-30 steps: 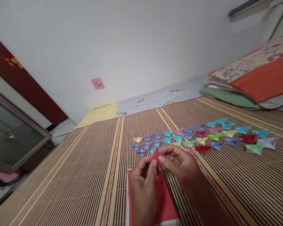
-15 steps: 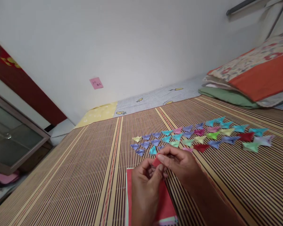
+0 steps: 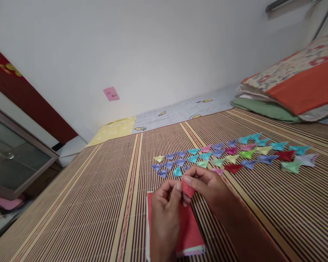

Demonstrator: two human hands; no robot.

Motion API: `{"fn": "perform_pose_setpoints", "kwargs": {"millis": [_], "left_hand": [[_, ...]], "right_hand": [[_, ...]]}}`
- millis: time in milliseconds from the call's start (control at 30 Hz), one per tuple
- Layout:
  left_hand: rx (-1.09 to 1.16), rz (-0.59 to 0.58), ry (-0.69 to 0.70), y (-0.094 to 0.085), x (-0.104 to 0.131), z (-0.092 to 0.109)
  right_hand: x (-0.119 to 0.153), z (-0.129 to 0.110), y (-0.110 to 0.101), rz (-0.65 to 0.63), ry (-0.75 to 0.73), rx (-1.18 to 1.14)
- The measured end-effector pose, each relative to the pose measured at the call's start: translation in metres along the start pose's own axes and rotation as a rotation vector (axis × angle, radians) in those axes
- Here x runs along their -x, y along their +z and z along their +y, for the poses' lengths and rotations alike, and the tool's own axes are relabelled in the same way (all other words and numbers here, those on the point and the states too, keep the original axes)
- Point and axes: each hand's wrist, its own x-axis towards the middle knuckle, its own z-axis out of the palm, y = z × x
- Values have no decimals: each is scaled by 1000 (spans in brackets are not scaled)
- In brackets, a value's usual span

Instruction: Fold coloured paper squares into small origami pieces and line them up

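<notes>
A small folded piece of red paper [image 3: 188, 188] is pinched between both hands. My left hand [image 3: 168, 203] grips its left edge with thumb and fingers, and my right hand [image 3: 205, 185] holds its upper right part. Below them lies a stack of coloured paper [image 3: 191, 233] with a red sheet on top, partly covered by my left hand and forearm. Just beyond the hands, several folded paper boats [image 3: 218, 154] in blue, purple, pink, green, yellow and red stand in rows; my right hand hides a few of them.
A striped bamboo mat [image 3: 84, 203] covers the bed. Folded bedding with an orange and floral cover [image 3: 303, 87] is piled at the far right. A pink note [image 3: 111, 94] is on the white wall, and a glass-fronted cabinet [image 3: 13, 153] stands at the left.
My hands have shifted slightly apart, and more of the red folded paper shows between them. My left thumb has moved up and left along its edge.
</notes>
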Motion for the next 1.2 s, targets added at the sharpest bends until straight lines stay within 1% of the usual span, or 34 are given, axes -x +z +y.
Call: {"fn": "perform_pose_setpoints", "kwargs": {"millis": [133,233,333,400,467,533,567,600,667,700,800,900,967,1100,1200], "left_hand": [[109,-1,-83,3,-1,-2],[164,21,-111,3,-1,-5],[183,52,-108,2,-1,-6],[168,45,-92,2,0,-4],[127,41,-37,1,0,0],[76,17,32,-2,1,4],[55,-18,50,-4,1,5],[43,-66,49,-6,1,6],[44,-115,29,-10,1,5],[50,-110,17,-12,1,4],[68,-21,15,-15,-1,1],[65,91,73,-18,-2,1],[43,142,126,-19,-3,1],[24,135,165,-20,-2,4],[-6,139,190,-20,-1,3]], "right_hand": [[1,0,3,74,-28,42],[2,-2,4,52,-13,52],[2,-3,3,4,-2,2],[1,-1,1,13,21,-23],[-1,2,-2,50,46,-27],[-2,5,-4,89,58,-37],[-2,6,-4,108,56,-42],[-2,6,-4,126,50,-40],[-2,4,-3,147,21,2],[-1,3,-2,148,-1,40],[3,-5,1,113,-66,145],[7,-12,1,86,-76,150],[9,-14,2,74,-71,129],[10,-13,3,44,-120,186],[9,-10,2,23,-192,272]]}}
